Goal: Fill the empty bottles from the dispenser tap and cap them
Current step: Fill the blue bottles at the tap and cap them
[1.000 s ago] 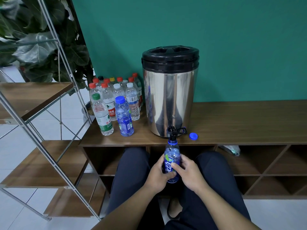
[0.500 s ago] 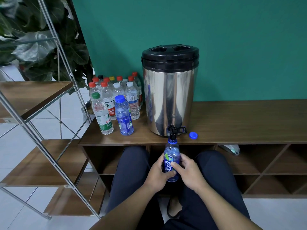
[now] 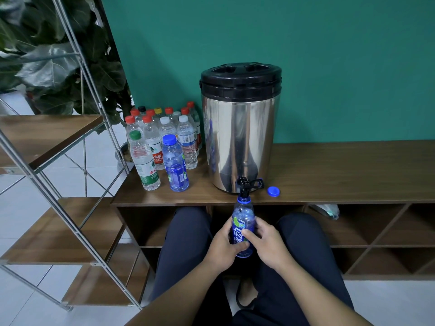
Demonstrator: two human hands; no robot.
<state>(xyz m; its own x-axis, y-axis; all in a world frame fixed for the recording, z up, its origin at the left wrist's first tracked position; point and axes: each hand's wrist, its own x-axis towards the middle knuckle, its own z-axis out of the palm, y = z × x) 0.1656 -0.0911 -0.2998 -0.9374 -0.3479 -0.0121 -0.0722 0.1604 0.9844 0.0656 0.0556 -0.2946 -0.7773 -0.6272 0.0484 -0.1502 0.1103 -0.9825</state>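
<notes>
Both hands' grip, left hand (image 3: 223, 243) and right hand (image 3: 266, 243), wraps the blue bottle (image 3: 243, 217) mid-body beneath the tap (image 3: 243, 185); thin plastic likely dents and grows heavier.

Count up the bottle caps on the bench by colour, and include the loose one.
Red caps: 7
White caps: 3
Blue caps: 2, with one loose cap
Green cap: 1
Yellow cap: 1
Black cap: 1
Total: 15
</notes>
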